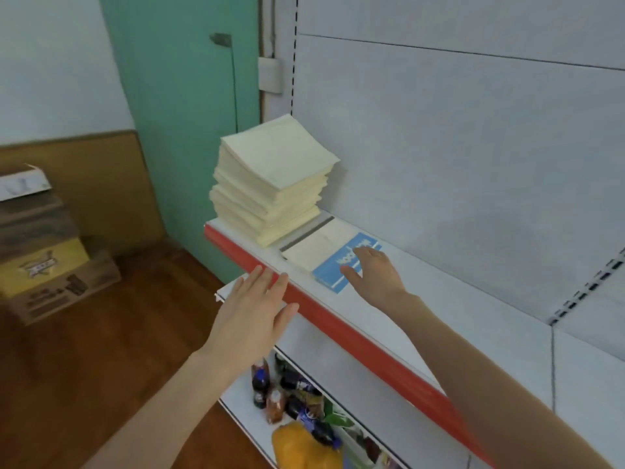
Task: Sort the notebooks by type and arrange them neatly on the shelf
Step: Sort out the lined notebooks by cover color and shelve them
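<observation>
A tall stack of pale yellow notebooks (pixel 270 184) stands at the left end of the white shelf (pixel 439 319) with its red front edge. Right of the stack a cream notebook (pixel 318 247) lies flat, and a blue-and-white notebook (pixel 333 270) lies beside it. My right hand (pixel 375 275) rests on the blue notebook with its fingers spread and straight. My left hand (pixel 252 316) hovers flat with straight fingers just in front of the red shelf edge, holding nothing.
A lower shelf (pixel 243 394) holds bottles and snack packets (pixel 297 401). Cardboard boxes (pixel 50 262) are stacked on the wooden floor at the left. A green door (pixel 182 96) stands behind the shelf's left end. The shelf's back panel is white.
</observation>
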`<state>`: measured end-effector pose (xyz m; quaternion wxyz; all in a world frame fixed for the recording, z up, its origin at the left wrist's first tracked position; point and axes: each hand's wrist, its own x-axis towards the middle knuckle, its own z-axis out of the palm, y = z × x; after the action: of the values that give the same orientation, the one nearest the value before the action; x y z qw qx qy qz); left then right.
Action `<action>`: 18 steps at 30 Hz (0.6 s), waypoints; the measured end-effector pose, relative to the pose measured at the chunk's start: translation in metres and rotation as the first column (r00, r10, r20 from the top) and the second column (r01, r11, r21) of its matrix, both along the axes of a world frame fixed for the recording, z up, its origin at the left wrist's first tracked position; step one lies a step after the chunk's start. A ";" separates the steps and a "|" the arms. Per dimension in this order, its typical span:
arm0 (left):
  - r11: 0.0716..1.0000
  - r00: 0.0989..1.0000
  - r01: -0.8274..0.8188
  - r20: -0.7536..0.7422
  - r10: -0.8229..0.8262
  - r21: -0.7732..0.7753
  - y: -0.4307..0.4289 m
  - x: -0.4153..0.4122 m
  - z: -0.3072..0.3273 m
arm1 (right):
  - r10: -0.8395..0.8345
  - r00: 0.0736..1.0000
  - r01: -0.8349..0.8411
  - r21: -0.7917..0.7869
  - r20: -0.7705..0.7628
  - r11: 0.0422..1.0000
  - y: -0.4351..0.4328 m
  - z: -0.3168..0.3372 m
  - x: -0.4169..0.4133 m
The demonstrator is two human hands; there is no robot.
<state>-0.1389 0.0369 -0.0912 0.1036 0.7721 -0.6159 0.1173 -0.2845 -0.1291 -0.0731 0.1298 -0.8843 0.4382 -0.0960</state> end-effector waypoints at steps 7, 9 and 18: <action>0.998 0.998 -0.032 -0.060 0.035 0.047 -0.017 0.056 -0.016 | 0.031 0.994 -0.025 0.065 -0.105 0.998 -0.020 -0.027 0.070; 0.997 0.998 -0.037 -0.055 0.041 0.062 -0.026 0.064 -0.020 | 0.046 0.990 -0.039 0.051 -0.135 0.998 -0.031 -0.032 0.084; 0.999 0.978 0.027 -0.207 -0.018 0.044 -0.055 0.093 -0.029 | 0.179 0.919 -0.140 0.132 -0.352 0.981 -0.056 -0.041 0.110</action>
<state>-0.0459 -0.0179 -0.1206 0.1504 0.7752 -0.6131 0.0211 -0.1749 -0.1849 -0.1145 0.1003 -0.9115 0.3854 0.1024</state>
